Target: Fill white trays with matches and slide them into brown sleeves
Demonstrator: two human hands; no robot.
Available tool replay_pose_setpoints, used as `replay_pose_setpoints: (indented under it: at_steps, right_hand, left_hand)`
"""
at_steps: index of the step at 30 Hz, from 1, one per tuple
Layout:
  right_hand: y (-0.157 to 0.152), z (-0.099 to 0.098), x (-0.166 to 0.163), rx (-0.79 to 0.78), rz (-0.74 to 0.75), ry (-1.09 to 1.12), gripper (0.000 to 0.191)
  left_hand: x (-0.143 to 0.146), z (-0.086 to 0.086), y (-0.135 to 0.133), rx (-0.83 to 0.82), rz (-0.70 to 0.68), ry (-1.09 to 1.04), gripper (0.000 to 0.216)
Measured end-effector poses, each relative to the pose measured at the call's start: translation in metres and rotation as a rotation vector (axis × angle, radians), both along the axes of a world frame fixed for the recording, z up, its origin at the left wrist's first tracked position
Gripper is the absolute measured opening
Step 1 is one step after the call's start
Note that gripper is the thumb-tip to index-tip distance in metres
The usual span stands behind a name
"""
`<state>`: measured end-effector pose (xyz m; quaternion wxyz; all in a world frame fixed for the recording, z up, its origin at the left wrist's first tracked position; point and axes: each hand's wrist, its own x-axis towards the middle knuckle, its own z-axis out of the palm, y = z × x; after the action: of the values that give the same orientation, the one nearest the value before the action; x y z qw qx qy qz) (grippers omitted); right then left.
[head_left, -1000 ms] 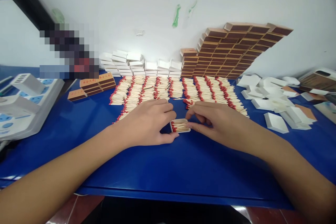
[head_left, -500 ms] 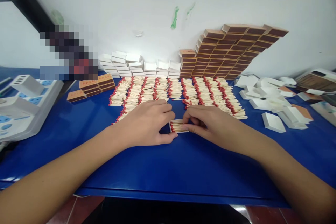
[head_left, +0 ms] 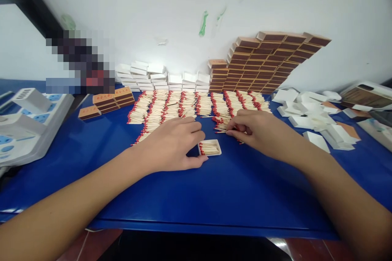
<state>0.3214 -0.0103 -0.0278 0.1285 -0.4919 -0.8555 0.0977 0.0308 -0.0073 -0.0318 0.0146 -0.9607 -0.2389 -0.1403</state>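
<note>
My left hand (head_left: 174,142) steadies a small white matchbox tray (head_left: 220,147), its thumb and fingers around the tray's left end. Red-headed matches (head_left: 209,149) lie inside with their heads to the left. To the right, my right hand (head_left: 254,130) is closed in a pinch at the near end of a row of loose matches (head_left: 221,106). Its thumb and index fingertips touch a match at the row's edge; the curled fingers hide how many they hold.
Filled-looking brown matchboxes (head_left: 263,65) are stacked against the wall, beside piled white trays (head_left: 176,79). More matchboxes (head_left: 104,102) and a power strip (head_left: 45,130) stand left. Loose white trays (head_left: 309,122) lie heaped at right on the blue table (head_left: 196,195).
My right hand has moved off the tray, right and slightly away from me, to the loose matches. My left hand stays at the tray, whose right end now shows.
</note>
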Motion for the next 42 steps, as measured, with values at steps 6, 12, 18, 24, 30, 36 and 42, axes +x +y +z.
replay_pose_setpoints:
  at_steps: [6, 12, 18, 24, 30, 36, 42]
  right_hand:
    - [-0.0018, 0.0014, -0.0048, -0.006, -0.009, -0.012, 0.022]
    - [-0.0033, 0.007, -0.0065, -0.035, -0.001, -0.018, 0.019]
    - [-0.0044, 0.0067, -0.0071, -0.063, 0.018, 0.003, 0.015]
    - [-0.0041, 0.0048, -0.0057, -0.074, 0.01, -0.009, 0.017]
    - [-0.0036, 0.0053, -0.0068, -0.063, -0.002, -0.02, 0.02]
    - [-0.0028, 0.0044, -0.0054, -0.029, 0.0, -0.025, 0.017]
    - [-0.0007, -0.0016, -0.0029, -0.056, -0.012, -0.059, 0.02]
  left_hand:
    - [0.0003, 0.0003, 0.0006, 0.002, 0.004, 0.009, 0.031]
    - [0.0006, 0.0007, -0.0002, -0.002, 0.009, 0.012, 0.03]
    - [-0.0001, -0.0004, -0.0002, -0.002, 0.006, 0.007, 0.031]
    - [-0.0002, -0.0006, 0.0001, 0.005, 0.0, -0.001, 0.032]
    - [-0.0002, -0.0007, 0.0009, 0.003, -0.003, 0.004, 0.032]
    - [-0.0006, -0.0012, 0.0008, 0.005, -0.003, 0.001, 0.033]
    - [0.0002, 0.0002, 0.0005, 0.002, 0.001, 0.01, 0.033]
